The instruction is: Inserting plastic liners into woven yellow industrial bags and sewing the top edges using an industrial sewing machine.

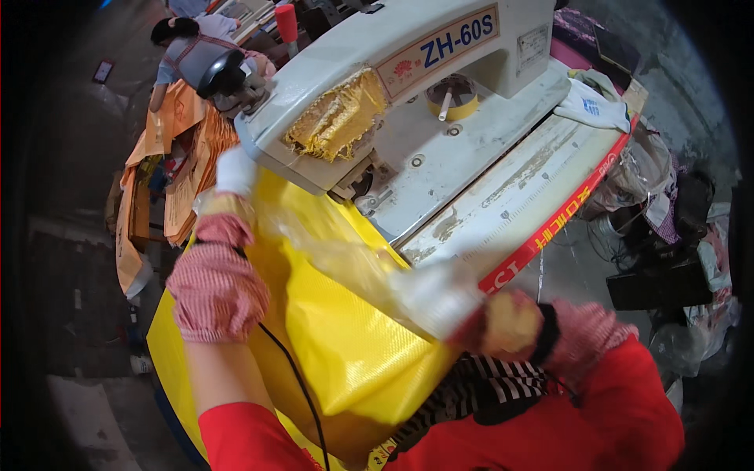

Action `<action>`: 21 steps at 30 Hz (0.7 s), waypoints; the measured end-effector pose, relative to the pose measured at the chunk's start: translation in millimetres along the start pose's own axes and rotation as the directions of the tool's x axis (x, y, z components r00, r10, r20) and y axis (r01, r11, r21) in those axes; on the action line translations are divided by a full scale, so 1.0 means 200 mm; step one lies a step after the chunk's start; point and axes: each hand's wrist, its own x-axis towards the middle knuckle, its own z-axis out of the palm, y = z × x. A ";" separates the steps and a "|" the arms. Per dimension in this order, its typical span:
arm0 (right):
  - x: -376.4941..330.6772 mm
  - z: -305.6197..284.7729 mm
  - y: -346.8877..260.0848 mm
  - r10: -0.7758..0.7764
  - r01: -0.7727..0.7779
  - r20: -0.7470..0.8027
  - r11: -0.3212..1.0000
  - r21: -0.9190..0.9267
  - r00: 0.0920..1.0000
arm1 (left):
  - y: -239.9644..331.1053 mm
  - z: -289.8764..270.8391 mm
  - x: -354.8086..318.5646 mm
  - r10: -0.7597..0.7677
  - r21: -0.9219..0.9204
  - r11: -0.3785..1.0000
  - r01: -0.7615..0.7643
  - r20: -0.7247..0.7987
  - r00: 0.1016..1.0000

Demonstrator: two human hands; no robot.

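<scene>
The yellow woven bag (345, 337) lies under the sewing machine (393, 86), its long axis running from the machine's needle end down toward the person. The left hand (228, 196) — gloved, fingers closed on the bag's clear inner liner (353, 267) — sits just beside the machine head; the right hand (495, 322), blurred, grips the liner's other end, well apart from the machine — so the left is nearer
</scene>
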 end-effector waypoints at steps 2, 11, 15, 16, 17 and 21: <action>-0.13 -0.31 -0.18 -0.437 0.432 0.139 0.695 -0.575 0.889 | 0.31 -0.21 0.26 0.005 0.025 1.000 -0.009 0.135 0.991; 0.55 -0.29 -0.40 -0.293 0.343 0.209 0.547 -0.764 0.933 | 0.48 -0.59 0.18 -0.082 -0.288 0.938 0.192 0.354 0.932; 0.60 -0.55 -0.32 -0.268 0.552 0.507 0.610 -0.569 0.819 | 0.87 -0.89 0.02 0.065 0.145 0.973 -0.178 0.570 0.819; 0.57 -0.59 -0.29 -0.154 0.407 0.516 0.810 -0.422 0.842 | 1.04 -0.96 0.00 0.157 -0.050 0.987 -0.154 0.522 0.838; 0.56 -0.62 -0.27 -0.163 0.409 0.510 0.810 -0.420 0.845 | 1.19 -1.04 0.02 0.233 -0.031 0.965 -0.260 0.560 0.795; 0.64 -0.58 -0.23 -0.182 0.366 0.455 0.859 -0.358 0.872 | 1.62 -1.38 0.03 0.489 -0.113 0.823 -0.557 0.640 0.593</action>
